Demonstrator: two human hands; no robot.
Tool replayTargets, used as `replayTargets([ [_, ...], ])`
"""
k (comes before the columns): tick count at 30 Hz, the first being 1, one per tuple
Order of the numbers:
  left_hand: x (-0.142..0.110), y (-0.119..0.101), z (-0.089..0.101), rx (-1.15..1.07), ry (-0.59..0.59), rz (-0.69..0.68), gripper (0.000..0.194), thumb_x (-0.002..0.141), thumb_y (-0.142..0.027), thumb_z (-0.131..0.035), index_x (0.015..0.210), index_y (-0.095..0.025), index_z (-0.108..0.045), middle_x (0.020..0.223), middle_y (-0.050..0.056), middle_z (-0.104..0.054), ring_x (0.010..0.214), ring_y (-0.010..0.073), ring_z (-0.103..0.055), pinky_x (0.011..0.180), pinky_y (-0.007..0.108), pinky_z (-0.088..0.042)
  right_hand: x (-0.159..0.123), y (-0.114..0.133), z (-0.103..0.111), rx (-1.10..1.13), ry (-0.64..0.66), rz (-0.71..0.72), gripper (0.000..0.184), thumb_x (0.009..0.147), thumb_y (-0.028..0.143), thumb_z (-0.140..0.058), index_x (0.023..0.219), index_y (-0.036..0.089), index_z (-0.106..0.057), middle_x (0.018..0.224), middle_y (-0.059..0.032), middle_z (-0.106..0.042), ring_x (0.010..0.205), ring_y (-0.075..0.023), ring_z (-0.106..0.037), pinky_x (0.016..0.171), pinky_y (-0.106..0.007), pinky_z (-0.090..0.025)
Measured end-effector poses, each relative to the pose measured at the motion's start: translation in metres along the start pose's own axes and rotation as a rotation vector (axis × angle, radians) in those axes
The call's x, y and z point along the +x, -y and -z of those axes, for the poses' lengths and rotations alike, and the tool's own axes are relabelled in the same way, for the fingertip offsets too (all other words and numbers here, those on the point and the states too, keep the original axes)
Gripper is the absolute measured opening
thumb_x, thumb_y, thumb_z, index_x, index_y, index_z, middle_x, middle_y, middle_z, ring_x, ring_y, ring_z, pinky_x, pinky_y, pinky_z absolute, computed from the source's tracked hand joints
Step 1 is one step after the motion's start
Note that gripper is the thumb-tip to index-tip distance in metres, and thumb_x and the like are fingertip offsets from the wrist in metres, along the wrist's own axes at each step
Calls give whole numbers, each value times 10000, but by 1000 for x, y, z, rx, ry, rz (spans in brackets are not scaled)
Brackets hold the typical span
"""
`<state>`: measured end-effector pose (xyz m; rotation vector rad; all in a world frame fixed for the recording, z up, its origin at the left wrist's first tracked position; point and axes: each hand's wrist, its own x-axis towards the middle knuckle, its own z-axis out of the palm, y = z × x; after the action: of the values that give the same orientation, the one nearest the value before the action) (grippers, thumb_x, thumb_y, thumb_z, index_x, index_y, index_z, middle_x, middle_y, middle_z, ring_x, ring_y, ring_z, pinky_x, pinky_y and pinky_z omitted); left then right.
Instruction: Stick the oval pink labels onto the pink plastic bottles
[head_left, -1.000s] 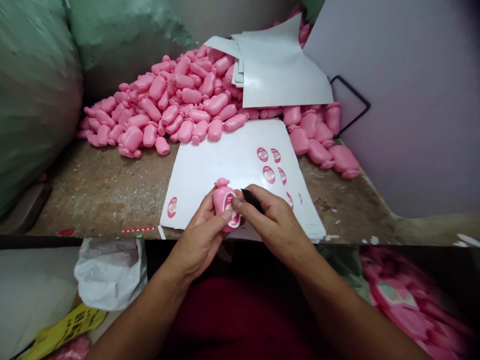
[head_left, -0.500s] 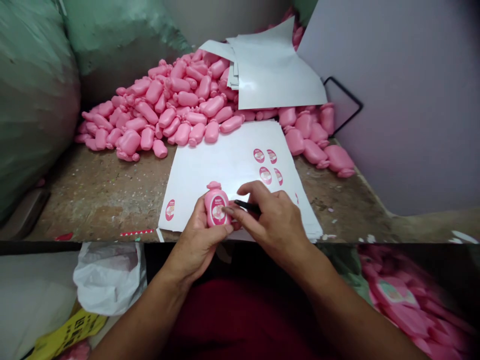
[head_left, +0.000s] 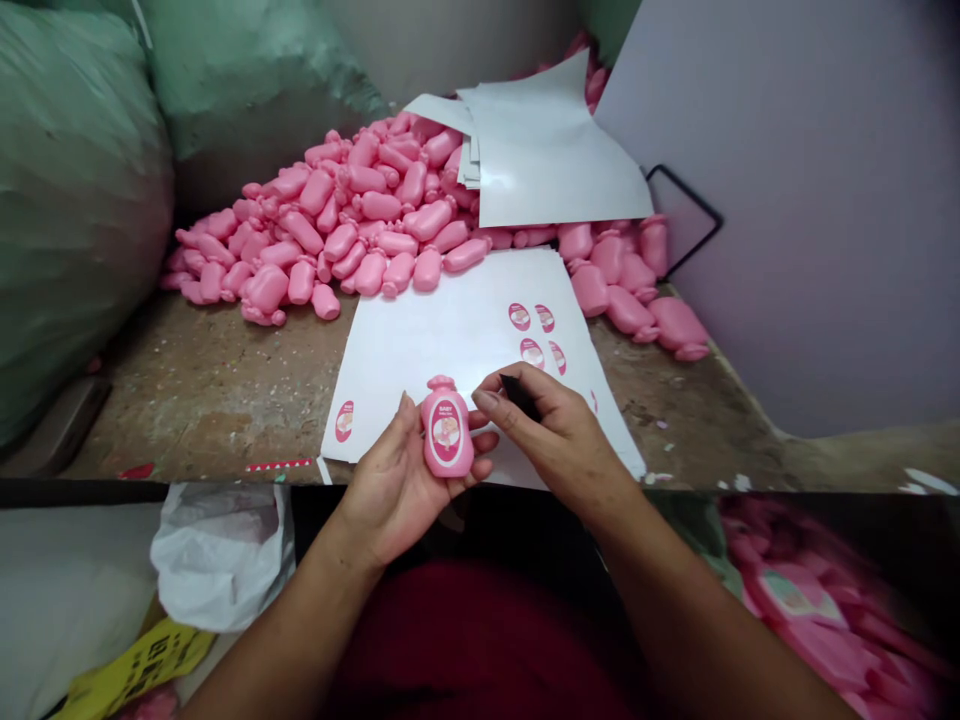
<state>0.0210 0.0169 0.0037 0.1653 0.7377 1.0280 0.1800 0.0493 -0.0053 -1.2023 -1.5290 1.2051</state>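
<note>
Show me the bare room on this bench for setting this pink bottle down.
Bare worn bench top lies left of the white label sheets, before the heap of pink bottles. A smaller strip lies right of the sheets, below the lilac board. Crowded: the back, and the sheets under the left hand and right hand.

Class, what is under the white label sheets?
The stack of white label sheets rests on a worn workbench; what lies directly beneath is covered, so it cannot be seen.
</note>
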Motion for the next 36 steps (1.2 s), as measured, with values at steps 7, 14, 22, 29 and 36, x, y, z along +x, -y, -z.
replayTargets([
  [7,-2,3,1,39,-78,-62,261,988,-313,-502,1215,-217,-589,1023,99,-712,890,194,-696,715,277,-537,-16,4,5,-187,29,49,212,992,406,-456,1061,233,-558,879,-21,-675,775,-179,-624,696,-304,-460],
  [14,0,2,-6,-40,-175,-90,263,1017,-350,-439,1148,-210,-619,912,55,-710,800,145,-686,722,263,-536,-35,7,3,-505,102,384,221,1010,248,-464,1075,219,-673,875,-30,-715,780,-174,-651,707,-317,-402],
  [22,5,0,-12,-86,-244,-104,251,1014,-259,-452,1161,-168,-635,837,34,-697,786,126,-695,843,266,-552,-35,0,0,-666,83,517,182,1001,287,-527,1041,215,-689,822,-24,-701,700,-164,-612,673,-325,-322],
  [29,5,4,-8,-59,-195,-131,297,1000,-316,-493,1224,-175,-630,905,42,-691,805,125,-677,845,264,-544,-34,-3,1,-740,80,547,188,994,279,-534,1035,222,-709,829,-32,-701,723,-179,-618,677,-337,-304],
  [36,5,4,-13,-59,-247,-137,284,1016,-300,-451,1139,-142,-653,887,49,-667,791,121,-659,826,251,-543,-33,-5,-4,-725,39,594,200,1006,264,-521,1045,202,-707,812,-33,-696,694,-166,-609,667,-333,-307],
])
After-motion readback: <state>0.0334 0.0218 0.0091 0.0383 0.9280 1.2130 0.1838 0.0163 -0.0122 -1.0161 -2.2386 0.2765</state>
